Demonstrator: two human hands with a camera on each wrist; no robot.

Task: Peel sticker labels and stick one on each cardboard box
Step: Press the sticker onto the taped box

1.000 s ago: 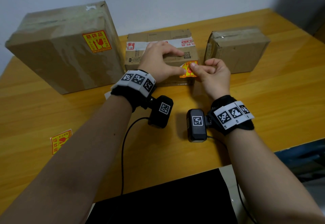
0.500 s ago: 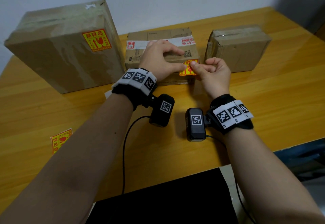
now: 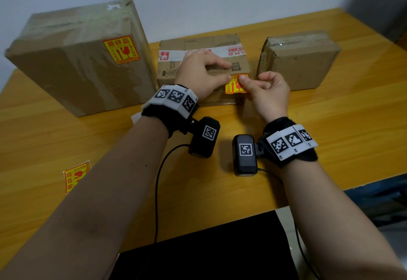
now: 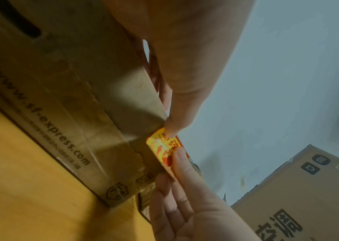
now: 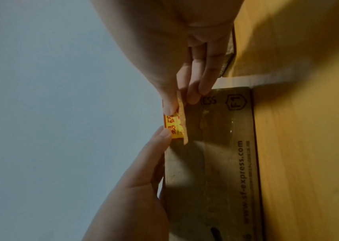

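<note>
Three cardboard boxes stand in a row on the table. The large left box [image 3: 77, 70] carries a yellow-red sticker [image 3: 121, 49]. On the middle box [image 3: 198, 42] a second sticker label [image 3: 234, 87] sits at the front upper edge, near the right corner. My left hand [image 3: 211, 71] rests with straight fingers on that box's top, its thumb tip pressing the label's left corner [image 4: 164, 146]. My right hand [image 3: 253, 81] has its thumb on the label's right part, with the curled index finger just under that edge. The right box [image 3: 301, 64] shows no sticker.
Another yellow-red sticker [image 3: 76, 176] lies on the wooden table [image 3: 330, 125] at the near left, partly under my left forearm. A white scrap [image 3: 135, 118] peeks out beside my left wrist. A black surface [image 3: 209, 246] adjoins the table's near edge.
Both hands stay at the label on the middle box. The thumbs have shifted only slightly on it; the boxes have not moved.
</note>
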